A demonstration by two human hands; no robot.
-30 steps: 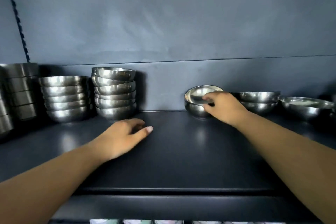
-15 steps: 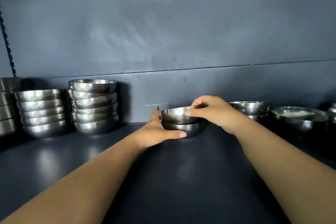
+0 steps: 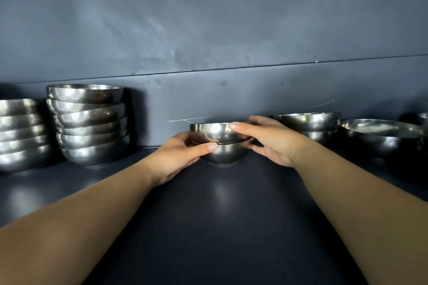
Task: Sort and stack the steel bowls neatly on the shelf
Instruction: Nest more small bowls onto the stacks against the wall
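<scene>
Two small round steel bowls, one nested in the other (image 3: 220, 143), stand on the dark matte shelf surface (image 3: 220, 227) near the back wall, roughly at centre. The left hand (image 3: 180, 157) grips the pair from its left side: the thumb lies across the front wall at the seam where the upper bowl meets the lower, and the remaining fingers curl around the far left side, mostly hidden behind the bowls. The right hand (image 3: 268, 141) grips from the right: its thumb rests along the rim of the upper bowl, pointing left, while the fingers curve under and around the right flank of the pair. The bowls thus sit between the two hands, enclosed on both sides, with the central front wall left bare. The base of the lower bowl appears to rest on the shelf.

To the left, well apart from the held pair, stands a tall, slightly uneven stack of polished steel bowls (image 3: 90, 125); just beside it, at the frame edge, is a second, lower stack of steel bowls (image 3: 20, 134). To the right, just behind the right hand, sits a short stack of two steel bowls (image 3: 312, 125), and further right a single wider steel bowl (image 3: 379, 136). A dark blue-grey panelled wall (image 3: 208, 30) forms the back.
</scene>
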